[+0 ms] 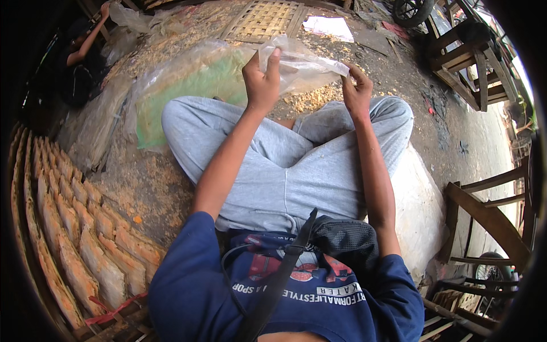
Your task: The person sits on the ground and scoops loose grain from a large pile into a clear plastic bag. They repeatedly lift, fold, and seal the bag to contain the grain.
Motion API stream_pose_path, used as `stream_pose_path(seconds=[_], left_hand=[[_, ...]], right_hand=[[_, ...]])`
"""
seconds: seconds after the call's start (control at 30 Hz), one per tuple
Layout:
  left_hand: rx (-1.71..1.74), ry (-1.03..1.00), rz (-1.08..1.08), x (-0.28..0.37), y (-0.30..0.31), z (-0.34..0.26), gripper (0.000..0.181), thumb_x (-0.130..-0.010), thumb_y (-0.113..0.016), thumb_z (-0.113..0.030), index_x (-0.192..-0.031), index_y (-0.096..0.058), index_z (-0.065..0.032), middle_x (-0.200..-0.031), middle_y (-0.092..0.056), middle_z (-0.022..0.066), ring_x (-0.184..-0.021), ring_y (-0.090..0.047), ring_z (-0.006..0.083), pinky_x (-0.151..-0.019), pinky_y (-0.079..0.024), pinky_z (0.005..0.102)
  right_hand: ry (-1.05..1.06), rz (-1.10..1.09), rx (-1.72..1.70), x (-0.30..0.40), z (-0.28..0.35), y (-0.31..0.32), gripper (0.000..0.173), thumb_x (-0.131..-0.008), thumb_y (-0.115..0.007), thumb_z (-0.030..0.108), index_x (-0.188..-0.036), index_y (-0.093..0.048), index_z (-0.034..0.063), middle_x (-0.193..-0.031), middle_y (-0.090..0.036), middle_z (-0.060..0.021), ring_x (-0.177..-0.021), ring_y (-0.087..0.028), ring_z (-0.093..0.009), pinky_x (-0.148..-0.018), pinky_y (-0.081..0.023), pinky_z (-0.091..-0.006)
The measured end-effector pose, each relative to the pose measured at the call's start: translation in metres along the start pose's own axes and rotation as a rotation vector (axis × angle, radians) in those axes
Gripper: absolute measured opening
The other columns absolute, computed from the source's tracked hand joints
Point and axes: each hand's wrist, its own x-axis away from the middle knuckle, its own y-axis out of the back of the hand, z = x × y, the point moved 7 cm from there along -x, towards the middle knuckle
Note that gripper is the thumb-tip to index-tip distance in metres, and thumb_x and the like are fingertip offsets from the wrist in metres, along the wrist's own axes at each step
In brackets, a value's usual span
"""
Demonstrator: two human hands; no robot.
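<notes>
A clear plastic sheet or bag (299, 70) is stretched between my two hands, above the floor in front of my crossed legs. My left hand (263, 81) grips its left end, the thumb pointing up along the plastic. At the other end, my right hand (357, 87) pinches a folded corner between thumb and fingers. Beneath the plastic, yellowish crumbs (314, 99) lie scattered on the ground. Left of my hands spreads a larger plastic sheet over something green (192, 92). Whether the held piece is a bag or a single sheet I cannot tell.
Rows of pale orange-edged slabs (92, 239) stand at the lower left. A woven bamboo panel (263, 20) and white paper (328, 28) lie ahead. Wooden stools (478, 68) stand to the right, and a white sack (419, 209) is by my right knee. Another person (83, 55) sits upper left, handling plastic.
</notes>
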Motion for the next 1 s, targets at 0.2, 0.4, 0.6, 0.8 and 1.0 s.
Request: stream_pose_path(seconds=[0.2,0.4,0.6,0.8,1.0], left_hand=[[0.28,0.127,-0.203,-0.028,0.045,-0.003,0.03,-0.108,-0.065,-0.027,-0.113,-0.07,0.0023,-0.1,-0.075,0.0063,-0.088,-0.069,0.0121,-0.075,-0.056,0.0294],[0.255,0.188,-0.235,-0.028,0.057,0.016,0.028,-0.108,-0.063,-0.021,-0.121,-0.065,0.0045,-0.11,-0.075,0.0133,-0.085,-0.075,0.0198,-0.066,-0.064,0.0338],[0.079,0.109,-0.056,-0.005,0.018,0.008,0.033,-0.108,-0.065,-0.026,-0.121,-0.068,0.0043,-0.105,-0.075,0.0106,-0.095,-0.07,0.0175,-0.086,-0.057,0.0347],[-0.327,-0.436,-0.035,0.0,0.009,-0.042,0.1,-0.084,-0.082,-0.021,-0.163,-0.023,-0.005,-0.166,-0.03,0.0231,-0.157,-0.025,0.0407,-0.128,-0.019,0.0553],[-0.586,-0.494,0.376,0.022,-0.03,-0.056,0.083,-0.089,-0.079,-0.035,-0.158,-0.043,-0.0102,-0.159,-0.049,0.0147,-0.151,-0.042,0.0367,-0.126,-0.016,0.0671]], right_hand=[[-0.096,-0.232,-0.077,-0.014,-0.023,0.035,0.039,-0.112,-0.056,0.027,-0.092,-0.074,-0.0004,-0.086,-0.078,-0.0061,-0.084,-0.068,-0.012,-0.08,-0.052,-0.0299],[0.063,0.04,-0.097,-0.003,0.015,0.01,0.047,-0.101,-0.069,0.042,-0.127,-0.069,0.0034,-0.109,-0.078,-0.0101,-0.105,-0.069,-0.019,-0.097,-0.052,-0.0361],[0.219,0.154,0.056,0.011,0.058,-0.018,0.055,-0.086,-0.084,0.015,-0.138,-0.067,0.0096,-0.118,-0.077,-0.0125,-0.113,-0.072,-0.027,-0.099,-0.054,-0.0397],[0.278,0.066,0.189,0.018,0.051,-0.008,0.005,-0.096,-0.071,0.007,-0.092,-0.074,0.005,-0.087,-0.073,-0.0147,-0.078,-0.069,-0.034,-0.072,-0.051,-0.0424],[0.385,0.221,0.201,0.028,0.056,-0.032,0.02,-0.094,-0.078,0.02,-0.084,-0.072,0.0039,-0.072,-0.067,-0.0166,-0.068,-0.066,-0.036,-0.065,-0.05,-0.0459]])
